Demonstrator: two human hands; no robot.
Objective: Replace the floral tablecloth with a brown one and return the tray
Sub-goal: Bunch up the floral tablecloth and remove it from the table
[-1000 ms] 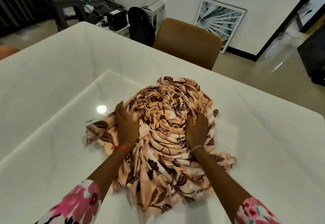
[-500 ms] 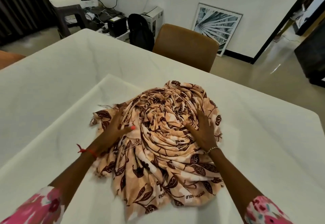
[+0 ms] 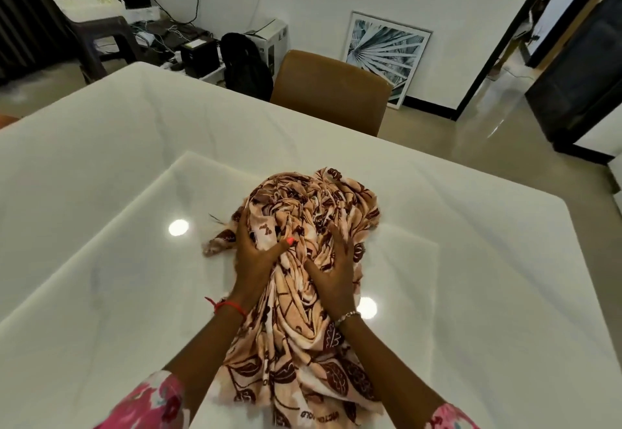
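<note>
head: left grip (image 3: pixel 253 257) clutches floral tablecloth (image 3: pixel 298 344)

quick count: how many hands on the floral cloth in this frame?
2. The left hand grips the bunched floral tablecloth on its left side. The right hand presses on it just right of centre, fingers spread. Both are fully in view.

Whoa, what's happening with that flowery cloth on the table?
A person is taking the floral tablecloth off. It lies bunched in a heap on the white table. The left hand grips the heap's side and the right hand presses on top. No brown cloth or tray is in view.
</note>
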